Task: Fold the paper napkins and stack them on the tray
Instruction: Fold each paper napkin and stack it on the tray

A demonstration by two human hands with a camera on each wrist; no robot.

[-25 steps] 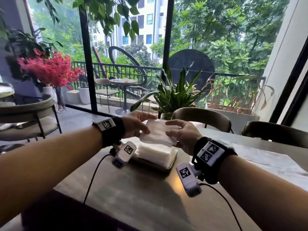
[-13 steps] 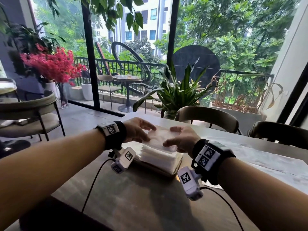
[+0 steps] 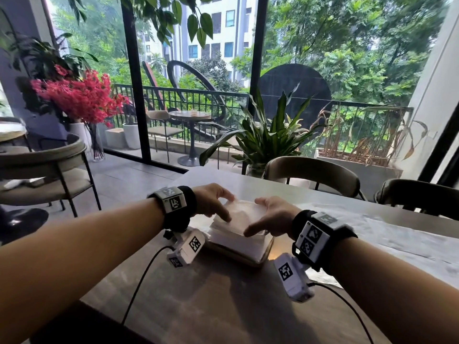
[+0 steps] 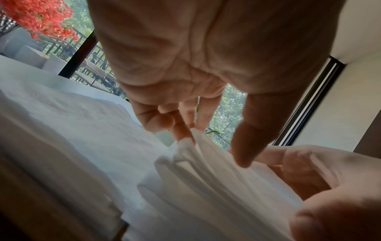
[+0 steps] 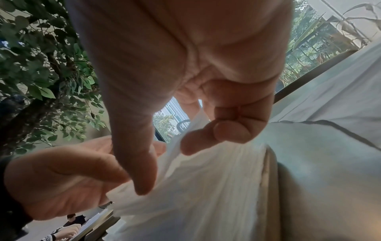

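A stack of folded white napkins (image 3: 236,240) sits on a shallow tray (image 3: 267,254) on the table. On top lies one more folded napkin (image 3: 242,214), slightly puffed up between my hands. My left hand (image 3: 213,204) grips its left side, fingers arched over the far corner and thumb (image 4: 245,146) on top. My right hand (image 3: 270,217) grips the right side, with curled fingers at the raised far edge and its thumb (image 5: 140,163) pressing the top. The tray's far side is hidden behind hands and napkins.
The grey table (image 3: 223,306) stretches toward me, with cables trailing from both wrist cameras. Pale flat sheets (image 3: 397,244) lie on the table to the right. Two chairs (image 3: 310,170) (image 3: 422,194) stand at the far edge; another chair (image 3: 42,165) is off left.
Both hands have lowered the folded napkin from the air onto the stack. It now rests there with my thumbs on top.
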